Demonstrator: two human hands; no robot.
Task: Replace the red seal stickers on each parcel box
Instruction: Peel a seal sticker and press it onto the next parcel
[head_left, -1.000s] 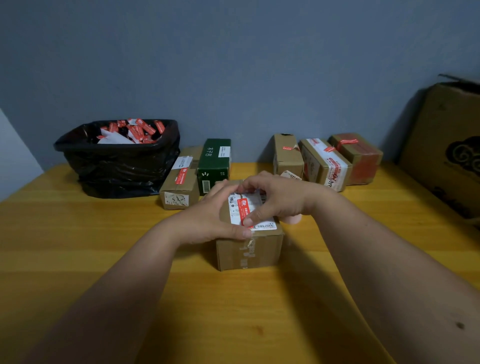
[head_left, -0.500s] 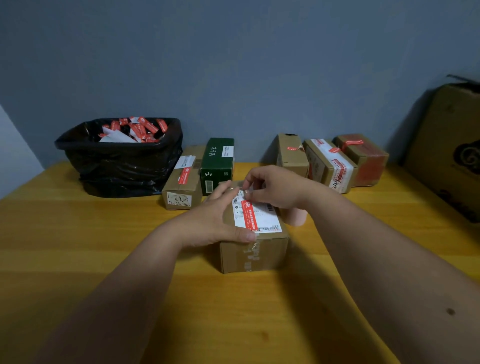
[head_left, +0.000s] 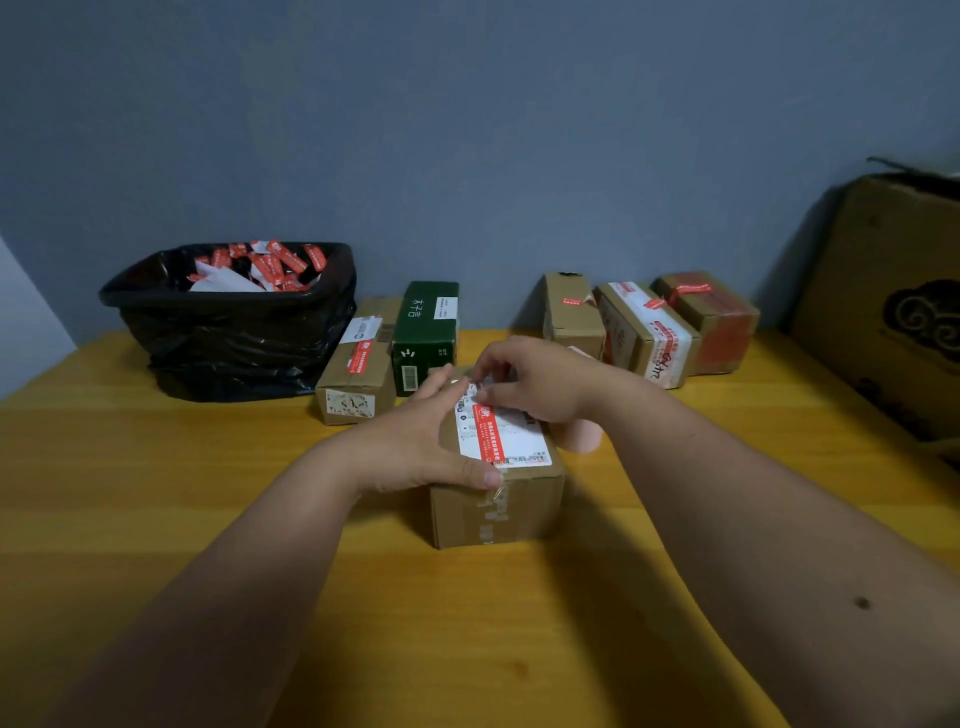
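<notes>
The left hand (head_left: 415, 441) lay flat, steadying the parcel box (head_left: 498, 499); beside it the right hand (head_left: 530, 379) pinched the red seal sticker's (head_left: 488, 431) far end

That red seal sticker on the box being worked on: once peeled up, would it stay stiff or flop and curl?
Likely floppy: the red seal sticker is a thin strip lying flat on the parcel box. It probably curls or sticks to itself, as the discarded strips in the black bin lie bent. It may tear, since the right hand works only its far end.
</notes>
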